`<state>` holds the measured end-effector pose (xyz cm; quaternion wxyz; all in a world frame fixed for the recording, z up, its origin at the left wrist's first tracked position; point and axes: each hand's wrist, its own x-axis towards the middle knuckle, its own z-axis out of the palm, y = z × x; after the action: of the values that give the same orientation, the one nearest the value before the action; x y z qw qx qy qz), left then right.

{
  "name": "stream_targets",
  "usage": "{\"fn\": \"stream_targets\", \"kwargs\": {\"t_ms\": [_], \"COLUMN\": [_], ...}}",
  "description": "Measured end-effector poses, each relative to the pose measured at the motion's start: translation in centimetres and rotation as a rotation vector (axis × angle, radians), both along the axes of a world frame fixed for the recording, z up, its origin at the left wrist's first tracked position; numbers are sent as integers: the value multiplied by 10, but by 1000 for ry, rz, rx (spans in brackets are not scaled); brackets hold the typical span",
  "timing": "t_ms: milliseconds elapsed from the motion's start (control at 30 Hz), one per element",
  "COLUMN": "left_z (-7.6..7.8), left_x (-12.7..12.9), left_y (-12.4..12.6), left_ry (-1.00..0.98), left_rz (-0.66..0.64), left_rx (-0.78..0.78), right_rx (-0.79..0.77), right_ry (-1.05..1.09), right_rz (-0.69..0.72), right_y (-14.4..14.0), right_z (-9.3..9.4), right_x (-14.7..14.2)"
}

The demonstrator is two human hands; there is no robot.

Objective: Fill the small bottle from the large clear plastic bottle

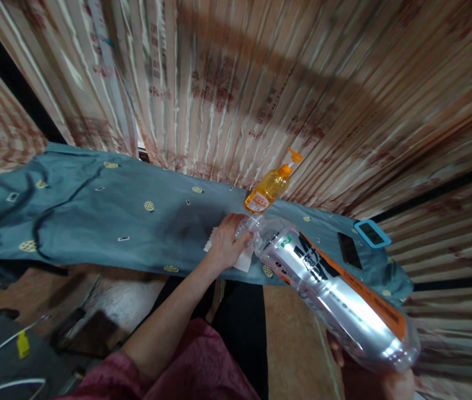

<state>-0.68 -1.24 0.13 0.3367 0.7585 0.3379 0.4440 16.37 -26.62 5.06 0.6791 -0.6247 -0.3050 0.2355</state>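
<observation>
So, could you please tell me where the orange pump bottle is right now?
In the head view the pump bottle lies tilted at the far edge of the blue cloth, against the curtain, just beyond the left hand.

Teal patterned cloth-covered table [94, 216], orange pump bottle [269, 187], white tissue [242, 258], black phone [348, 250], blue-framed device [372, 233]

The person is wearing a dark pink, faintly patterned garment [185, 366] showing at the lower middle of the frame, its sleeve leaving the left forearm [169, 316] bare.
</observation>
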Motion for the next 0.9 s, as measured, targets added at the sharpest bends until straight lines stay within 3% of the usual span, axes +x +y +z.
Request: {"fn": "stream_targets", "kwargs": {"t_ms": [567,900], "left_z": [1,-1], "left_x": [1,1], "left_y": [1,1], "left_ry": [12,13], "left_rz": [0,14], "left_rx": [2,7], "right_rx": [18,9], "right_ry": [89,-12], "right_rz": [-33,-57], "right_y": [1,-5], "right_z": [3,-20], "right_x": [1,15]}}
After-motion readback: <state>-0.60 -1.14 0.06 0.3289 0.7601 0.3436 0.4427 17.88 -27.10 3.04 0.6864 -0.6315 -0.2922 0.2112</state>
